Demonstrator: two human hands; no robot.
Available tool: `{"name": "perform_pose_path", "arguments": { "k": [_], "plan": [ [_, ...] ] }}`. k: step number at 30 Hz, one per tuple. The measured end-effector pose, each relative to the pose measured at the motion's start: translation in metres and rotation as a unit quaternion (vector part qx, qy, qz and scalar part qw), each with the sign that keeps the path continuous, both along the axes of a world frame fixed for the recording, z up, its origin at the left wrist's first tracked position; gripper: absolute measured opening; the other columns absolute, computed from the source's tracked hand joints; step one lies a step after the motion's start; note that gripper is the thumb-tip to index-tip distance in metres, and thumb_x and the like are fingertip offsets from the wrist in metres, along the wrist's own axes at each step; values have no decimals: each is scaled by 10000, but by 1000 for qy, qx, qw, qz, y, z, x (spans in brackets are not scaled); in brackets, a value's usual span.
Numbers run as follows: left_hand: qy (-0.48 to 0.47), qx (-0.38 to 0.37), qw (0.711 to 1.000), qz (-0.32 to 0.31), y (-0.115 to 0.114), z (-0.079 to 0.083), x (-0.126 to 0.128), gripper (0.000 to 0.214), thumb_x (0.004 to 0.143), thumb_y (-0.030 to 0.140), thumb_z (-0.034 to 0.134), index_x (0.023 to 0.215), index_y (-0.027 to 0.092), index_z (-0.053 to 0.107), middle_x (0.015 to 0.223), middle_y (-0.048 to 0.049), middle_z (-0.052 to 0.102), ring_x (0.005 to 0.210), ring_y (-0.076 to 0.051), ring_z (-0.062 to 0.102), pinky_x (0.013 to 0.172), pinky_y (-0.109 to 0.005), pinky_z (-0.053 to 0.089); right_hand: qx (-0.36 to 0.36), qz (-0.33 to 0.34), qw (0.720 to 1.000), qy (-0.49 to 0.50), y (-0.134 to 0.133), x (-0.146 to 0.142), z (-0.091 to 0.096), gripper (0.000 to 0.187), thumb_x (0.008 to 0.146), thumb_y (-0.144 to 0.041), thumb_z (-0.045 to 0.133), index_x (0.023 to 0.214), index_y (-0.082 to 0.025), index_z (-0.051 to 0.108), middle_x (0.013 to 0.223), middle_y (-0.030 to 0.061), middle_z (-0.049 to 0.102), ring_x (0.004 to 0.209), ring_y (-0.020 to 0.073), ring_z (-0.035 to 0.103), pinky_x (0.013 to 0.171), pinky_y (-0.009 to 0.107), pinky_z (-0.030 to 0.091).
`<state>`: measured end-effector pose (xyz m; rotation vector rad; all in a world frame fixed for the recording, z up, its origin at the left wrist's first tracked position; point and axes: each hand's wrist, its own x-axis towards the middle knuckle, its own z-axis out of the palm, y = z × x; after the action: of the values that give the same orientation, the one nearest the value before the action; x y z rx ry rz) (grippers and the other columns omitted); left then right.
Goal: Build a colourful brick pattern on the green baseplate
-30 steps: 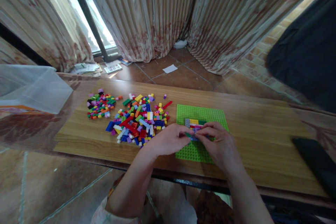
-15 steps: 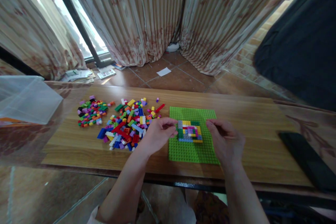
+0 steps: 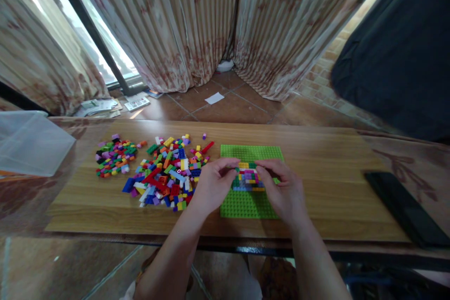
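A square green baseplate lies on the wooden board, carrying a low build of coloured bricks in yellow, green, white, purple and blue. My left hand is at the build's left side, thumb and forefinger closed together by its upper left corner. On the other side, my right hand reaches over the build's right part, its thumb and forefinger closed at the upper right. The fingers cover both ends of the build. Anything small between the fingertips of either hand is hidden.
A large pile of mixed bricks lies left of my left hand, with a smaller pile of little bricks beyond it. A translucent plastic box stands at the far left. A black phone-like slab rests at the right.
My right hand has moved left, from the baseplate's right edge to over the brick build. The left hand stays at the build's left side. The whole view has shifted slightly.
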<state>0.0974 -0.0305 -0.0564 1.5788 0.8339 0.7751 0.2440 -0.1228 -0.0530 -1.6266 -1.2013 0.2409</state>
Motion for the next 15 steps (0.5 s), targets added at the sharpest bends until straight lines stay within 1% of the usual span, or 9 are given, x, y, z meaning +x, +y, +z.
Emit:
{"name": "perform_pose_path", "arguments": {
  "k": [3,5,7,9,12,15],
  "plan": [
    [45,106,993,18,-3,0,3,249,813,70,577,967,183,737,985,-39,759,894,-167,693,871,-313,541,-20,9,1000,-8,1,-2,0,154,898,-262,588,953,-205,720,945,49,695,837,155,642,713,281,511],
    [88,168,982,26,-4,0,4,254,814,63,589,962,203,741,976,-29,764,909,-178,688,890,-338,534,-28,5,1000,-13,2,-2,0,164,906,-267,574,950,-202,718,944,53,697,844,161,643,718,286,509],
    [132,212,968,31,-5,0,5,271,805,55,609,972,222,743,964,-16,768,915,-192,675,892,-361,529,-34,-2,999,-16,2,-1,-1,171,907,-273,567,940,-200,719,931,54,698,837,165,643,719,291,508],
    [159,235,958,35,-6,-1,7,295,801,58,621,1007,232,739,962,-5,769,916,-198,659,876,-365,530,-37,-5,999,-16,2,0,-2,177,906,-279,565,934,-197,719,921,55,698,828,167,642,718,293,506],
    [167,245,954,37,-7,-4,9,325,807,63,619,1061,234,728,974,4,768,921,-192,639,860,-344,530,-41,-7,999,-14,2,0,-3,182,904,-281,561,929,-195,720,916,56,696,821,167,640,716,292,503],
    [176,258,949,28,-7,-6,10,337,808,59,610,1066,241,728,962,17,769,915,-191,626,861,-338,524,-46,-7,999,-14,2,1,-4,181,900,-283,563,922,-195,720,905,54,693,810,167,636,712,295,499]
  ]
}}
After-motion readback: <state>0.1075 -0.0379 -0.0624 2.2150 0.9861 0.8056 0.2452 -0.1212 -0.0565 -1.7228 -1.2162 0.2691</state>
